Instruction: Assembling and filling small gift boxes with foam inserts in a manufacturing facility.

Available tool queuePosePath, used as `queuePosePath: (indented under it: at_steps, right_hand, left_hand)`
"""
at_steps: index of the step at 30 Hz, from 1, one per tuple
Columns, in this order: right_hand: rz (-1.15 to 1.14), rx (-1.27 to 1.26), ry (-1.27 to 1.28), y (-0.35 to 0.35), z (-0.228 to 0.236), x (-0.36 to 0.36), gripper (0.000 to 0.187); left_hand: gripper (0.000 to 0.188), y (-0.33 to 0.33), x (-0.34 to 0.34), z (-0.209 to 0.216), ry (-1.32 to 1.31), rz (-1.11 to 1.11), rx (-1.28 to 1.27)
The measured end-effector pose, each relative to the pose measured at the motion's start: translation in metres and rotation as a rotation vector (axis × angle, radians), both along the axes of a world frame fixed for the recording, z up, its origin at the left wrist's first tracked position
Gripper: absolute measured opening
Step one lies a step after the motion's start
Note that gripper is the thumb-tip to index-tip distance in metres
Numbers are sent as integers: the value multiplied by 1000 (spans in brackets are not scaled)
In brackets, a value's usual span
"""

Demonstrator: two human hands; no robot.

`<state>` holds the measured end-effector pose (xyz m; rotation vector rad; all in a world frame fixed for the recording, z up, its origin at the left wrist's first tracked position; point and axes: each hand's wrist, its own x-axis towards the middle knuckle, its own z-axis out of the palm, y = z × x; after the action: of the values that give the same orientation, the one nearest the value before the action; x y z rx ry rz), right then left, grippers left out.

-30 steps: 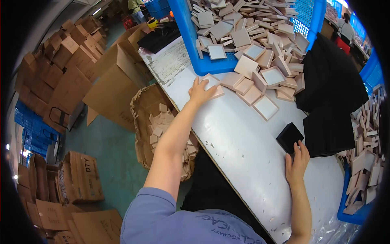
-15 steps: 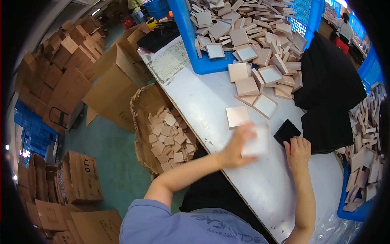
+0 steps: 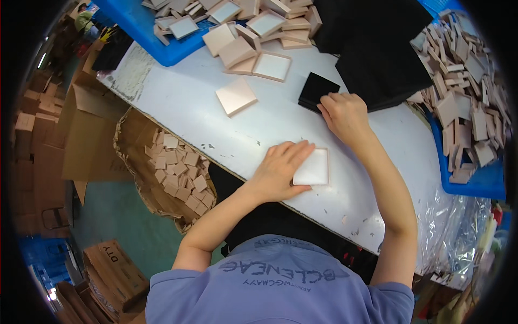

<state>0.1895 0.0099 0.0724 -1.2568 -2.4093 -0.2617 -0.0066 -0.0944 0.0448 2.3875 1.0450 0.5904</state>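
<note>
My left hand (image 3: 279, 171) grips a shallow square box half (image 3: 313, 168), pale pink outside and white within. Its open side faces up, and it rests on the white table in front of me. Fingers lie along its left and upper edge, with the thumb at the lower corner. Farther off, my right hand (image 3: 346, 114) has its fingers bent and pinched at the right corner of a small pile of black square pads (image 3: 318, 90). The fingertips are partly hidden. To the left of these pads lies a single pink box half (image 3: 236, 97), closed face up.
Loose box halves (image 3: 253, 38) spill from a blue crate (image 3: 172, 53) at the far side. Large black stacks (image 3: 380, 70) stand beyond my right hand. Another filled blue crate (image 3: 475, 181) is at right, above clear plastic (image 3: 448, 227). A carton (image 3: 127, 146) of box pieces sits left.
The head view has shifted right and nearer. My left hand has carried the box half closer to me and set it on the table. My right hand now pinches the black pads' corner.
</note>
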Motion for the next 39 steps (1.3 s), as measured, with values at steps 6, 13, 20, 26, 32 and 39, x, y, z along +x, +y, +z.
queuePosePath:
  at_steps: [6, 13, 20, 26, 32, 39]
  right_hand:
    - [-95, -85, 279, -2, -8, 6, 3]
    - [-23, 410, 586, -17, 21, 22, 11]
    - [96, 161, 288, -68, -8, 24, 20]
    - [118, 237, 336, -80, -6, 23, 24]
    - [90, 272, 352, -118, 12, 47, 33]
    - [296, 57, 141, -140, 5, 31, 28]
  left_hand:
    - [90, -4, 2, -5, -169, 81, 26]
    - [92, -3, 0, -9, -148, 62, 35]
    - [95, -3, 1, -5, -163, 90, 16]
    - [96, -4, -1, -9, -166, 50, 47]
    - [96, -41, -12, 7, -199, 52, -123]
    - [94, -31, 11, 1, -141, 139, 11]
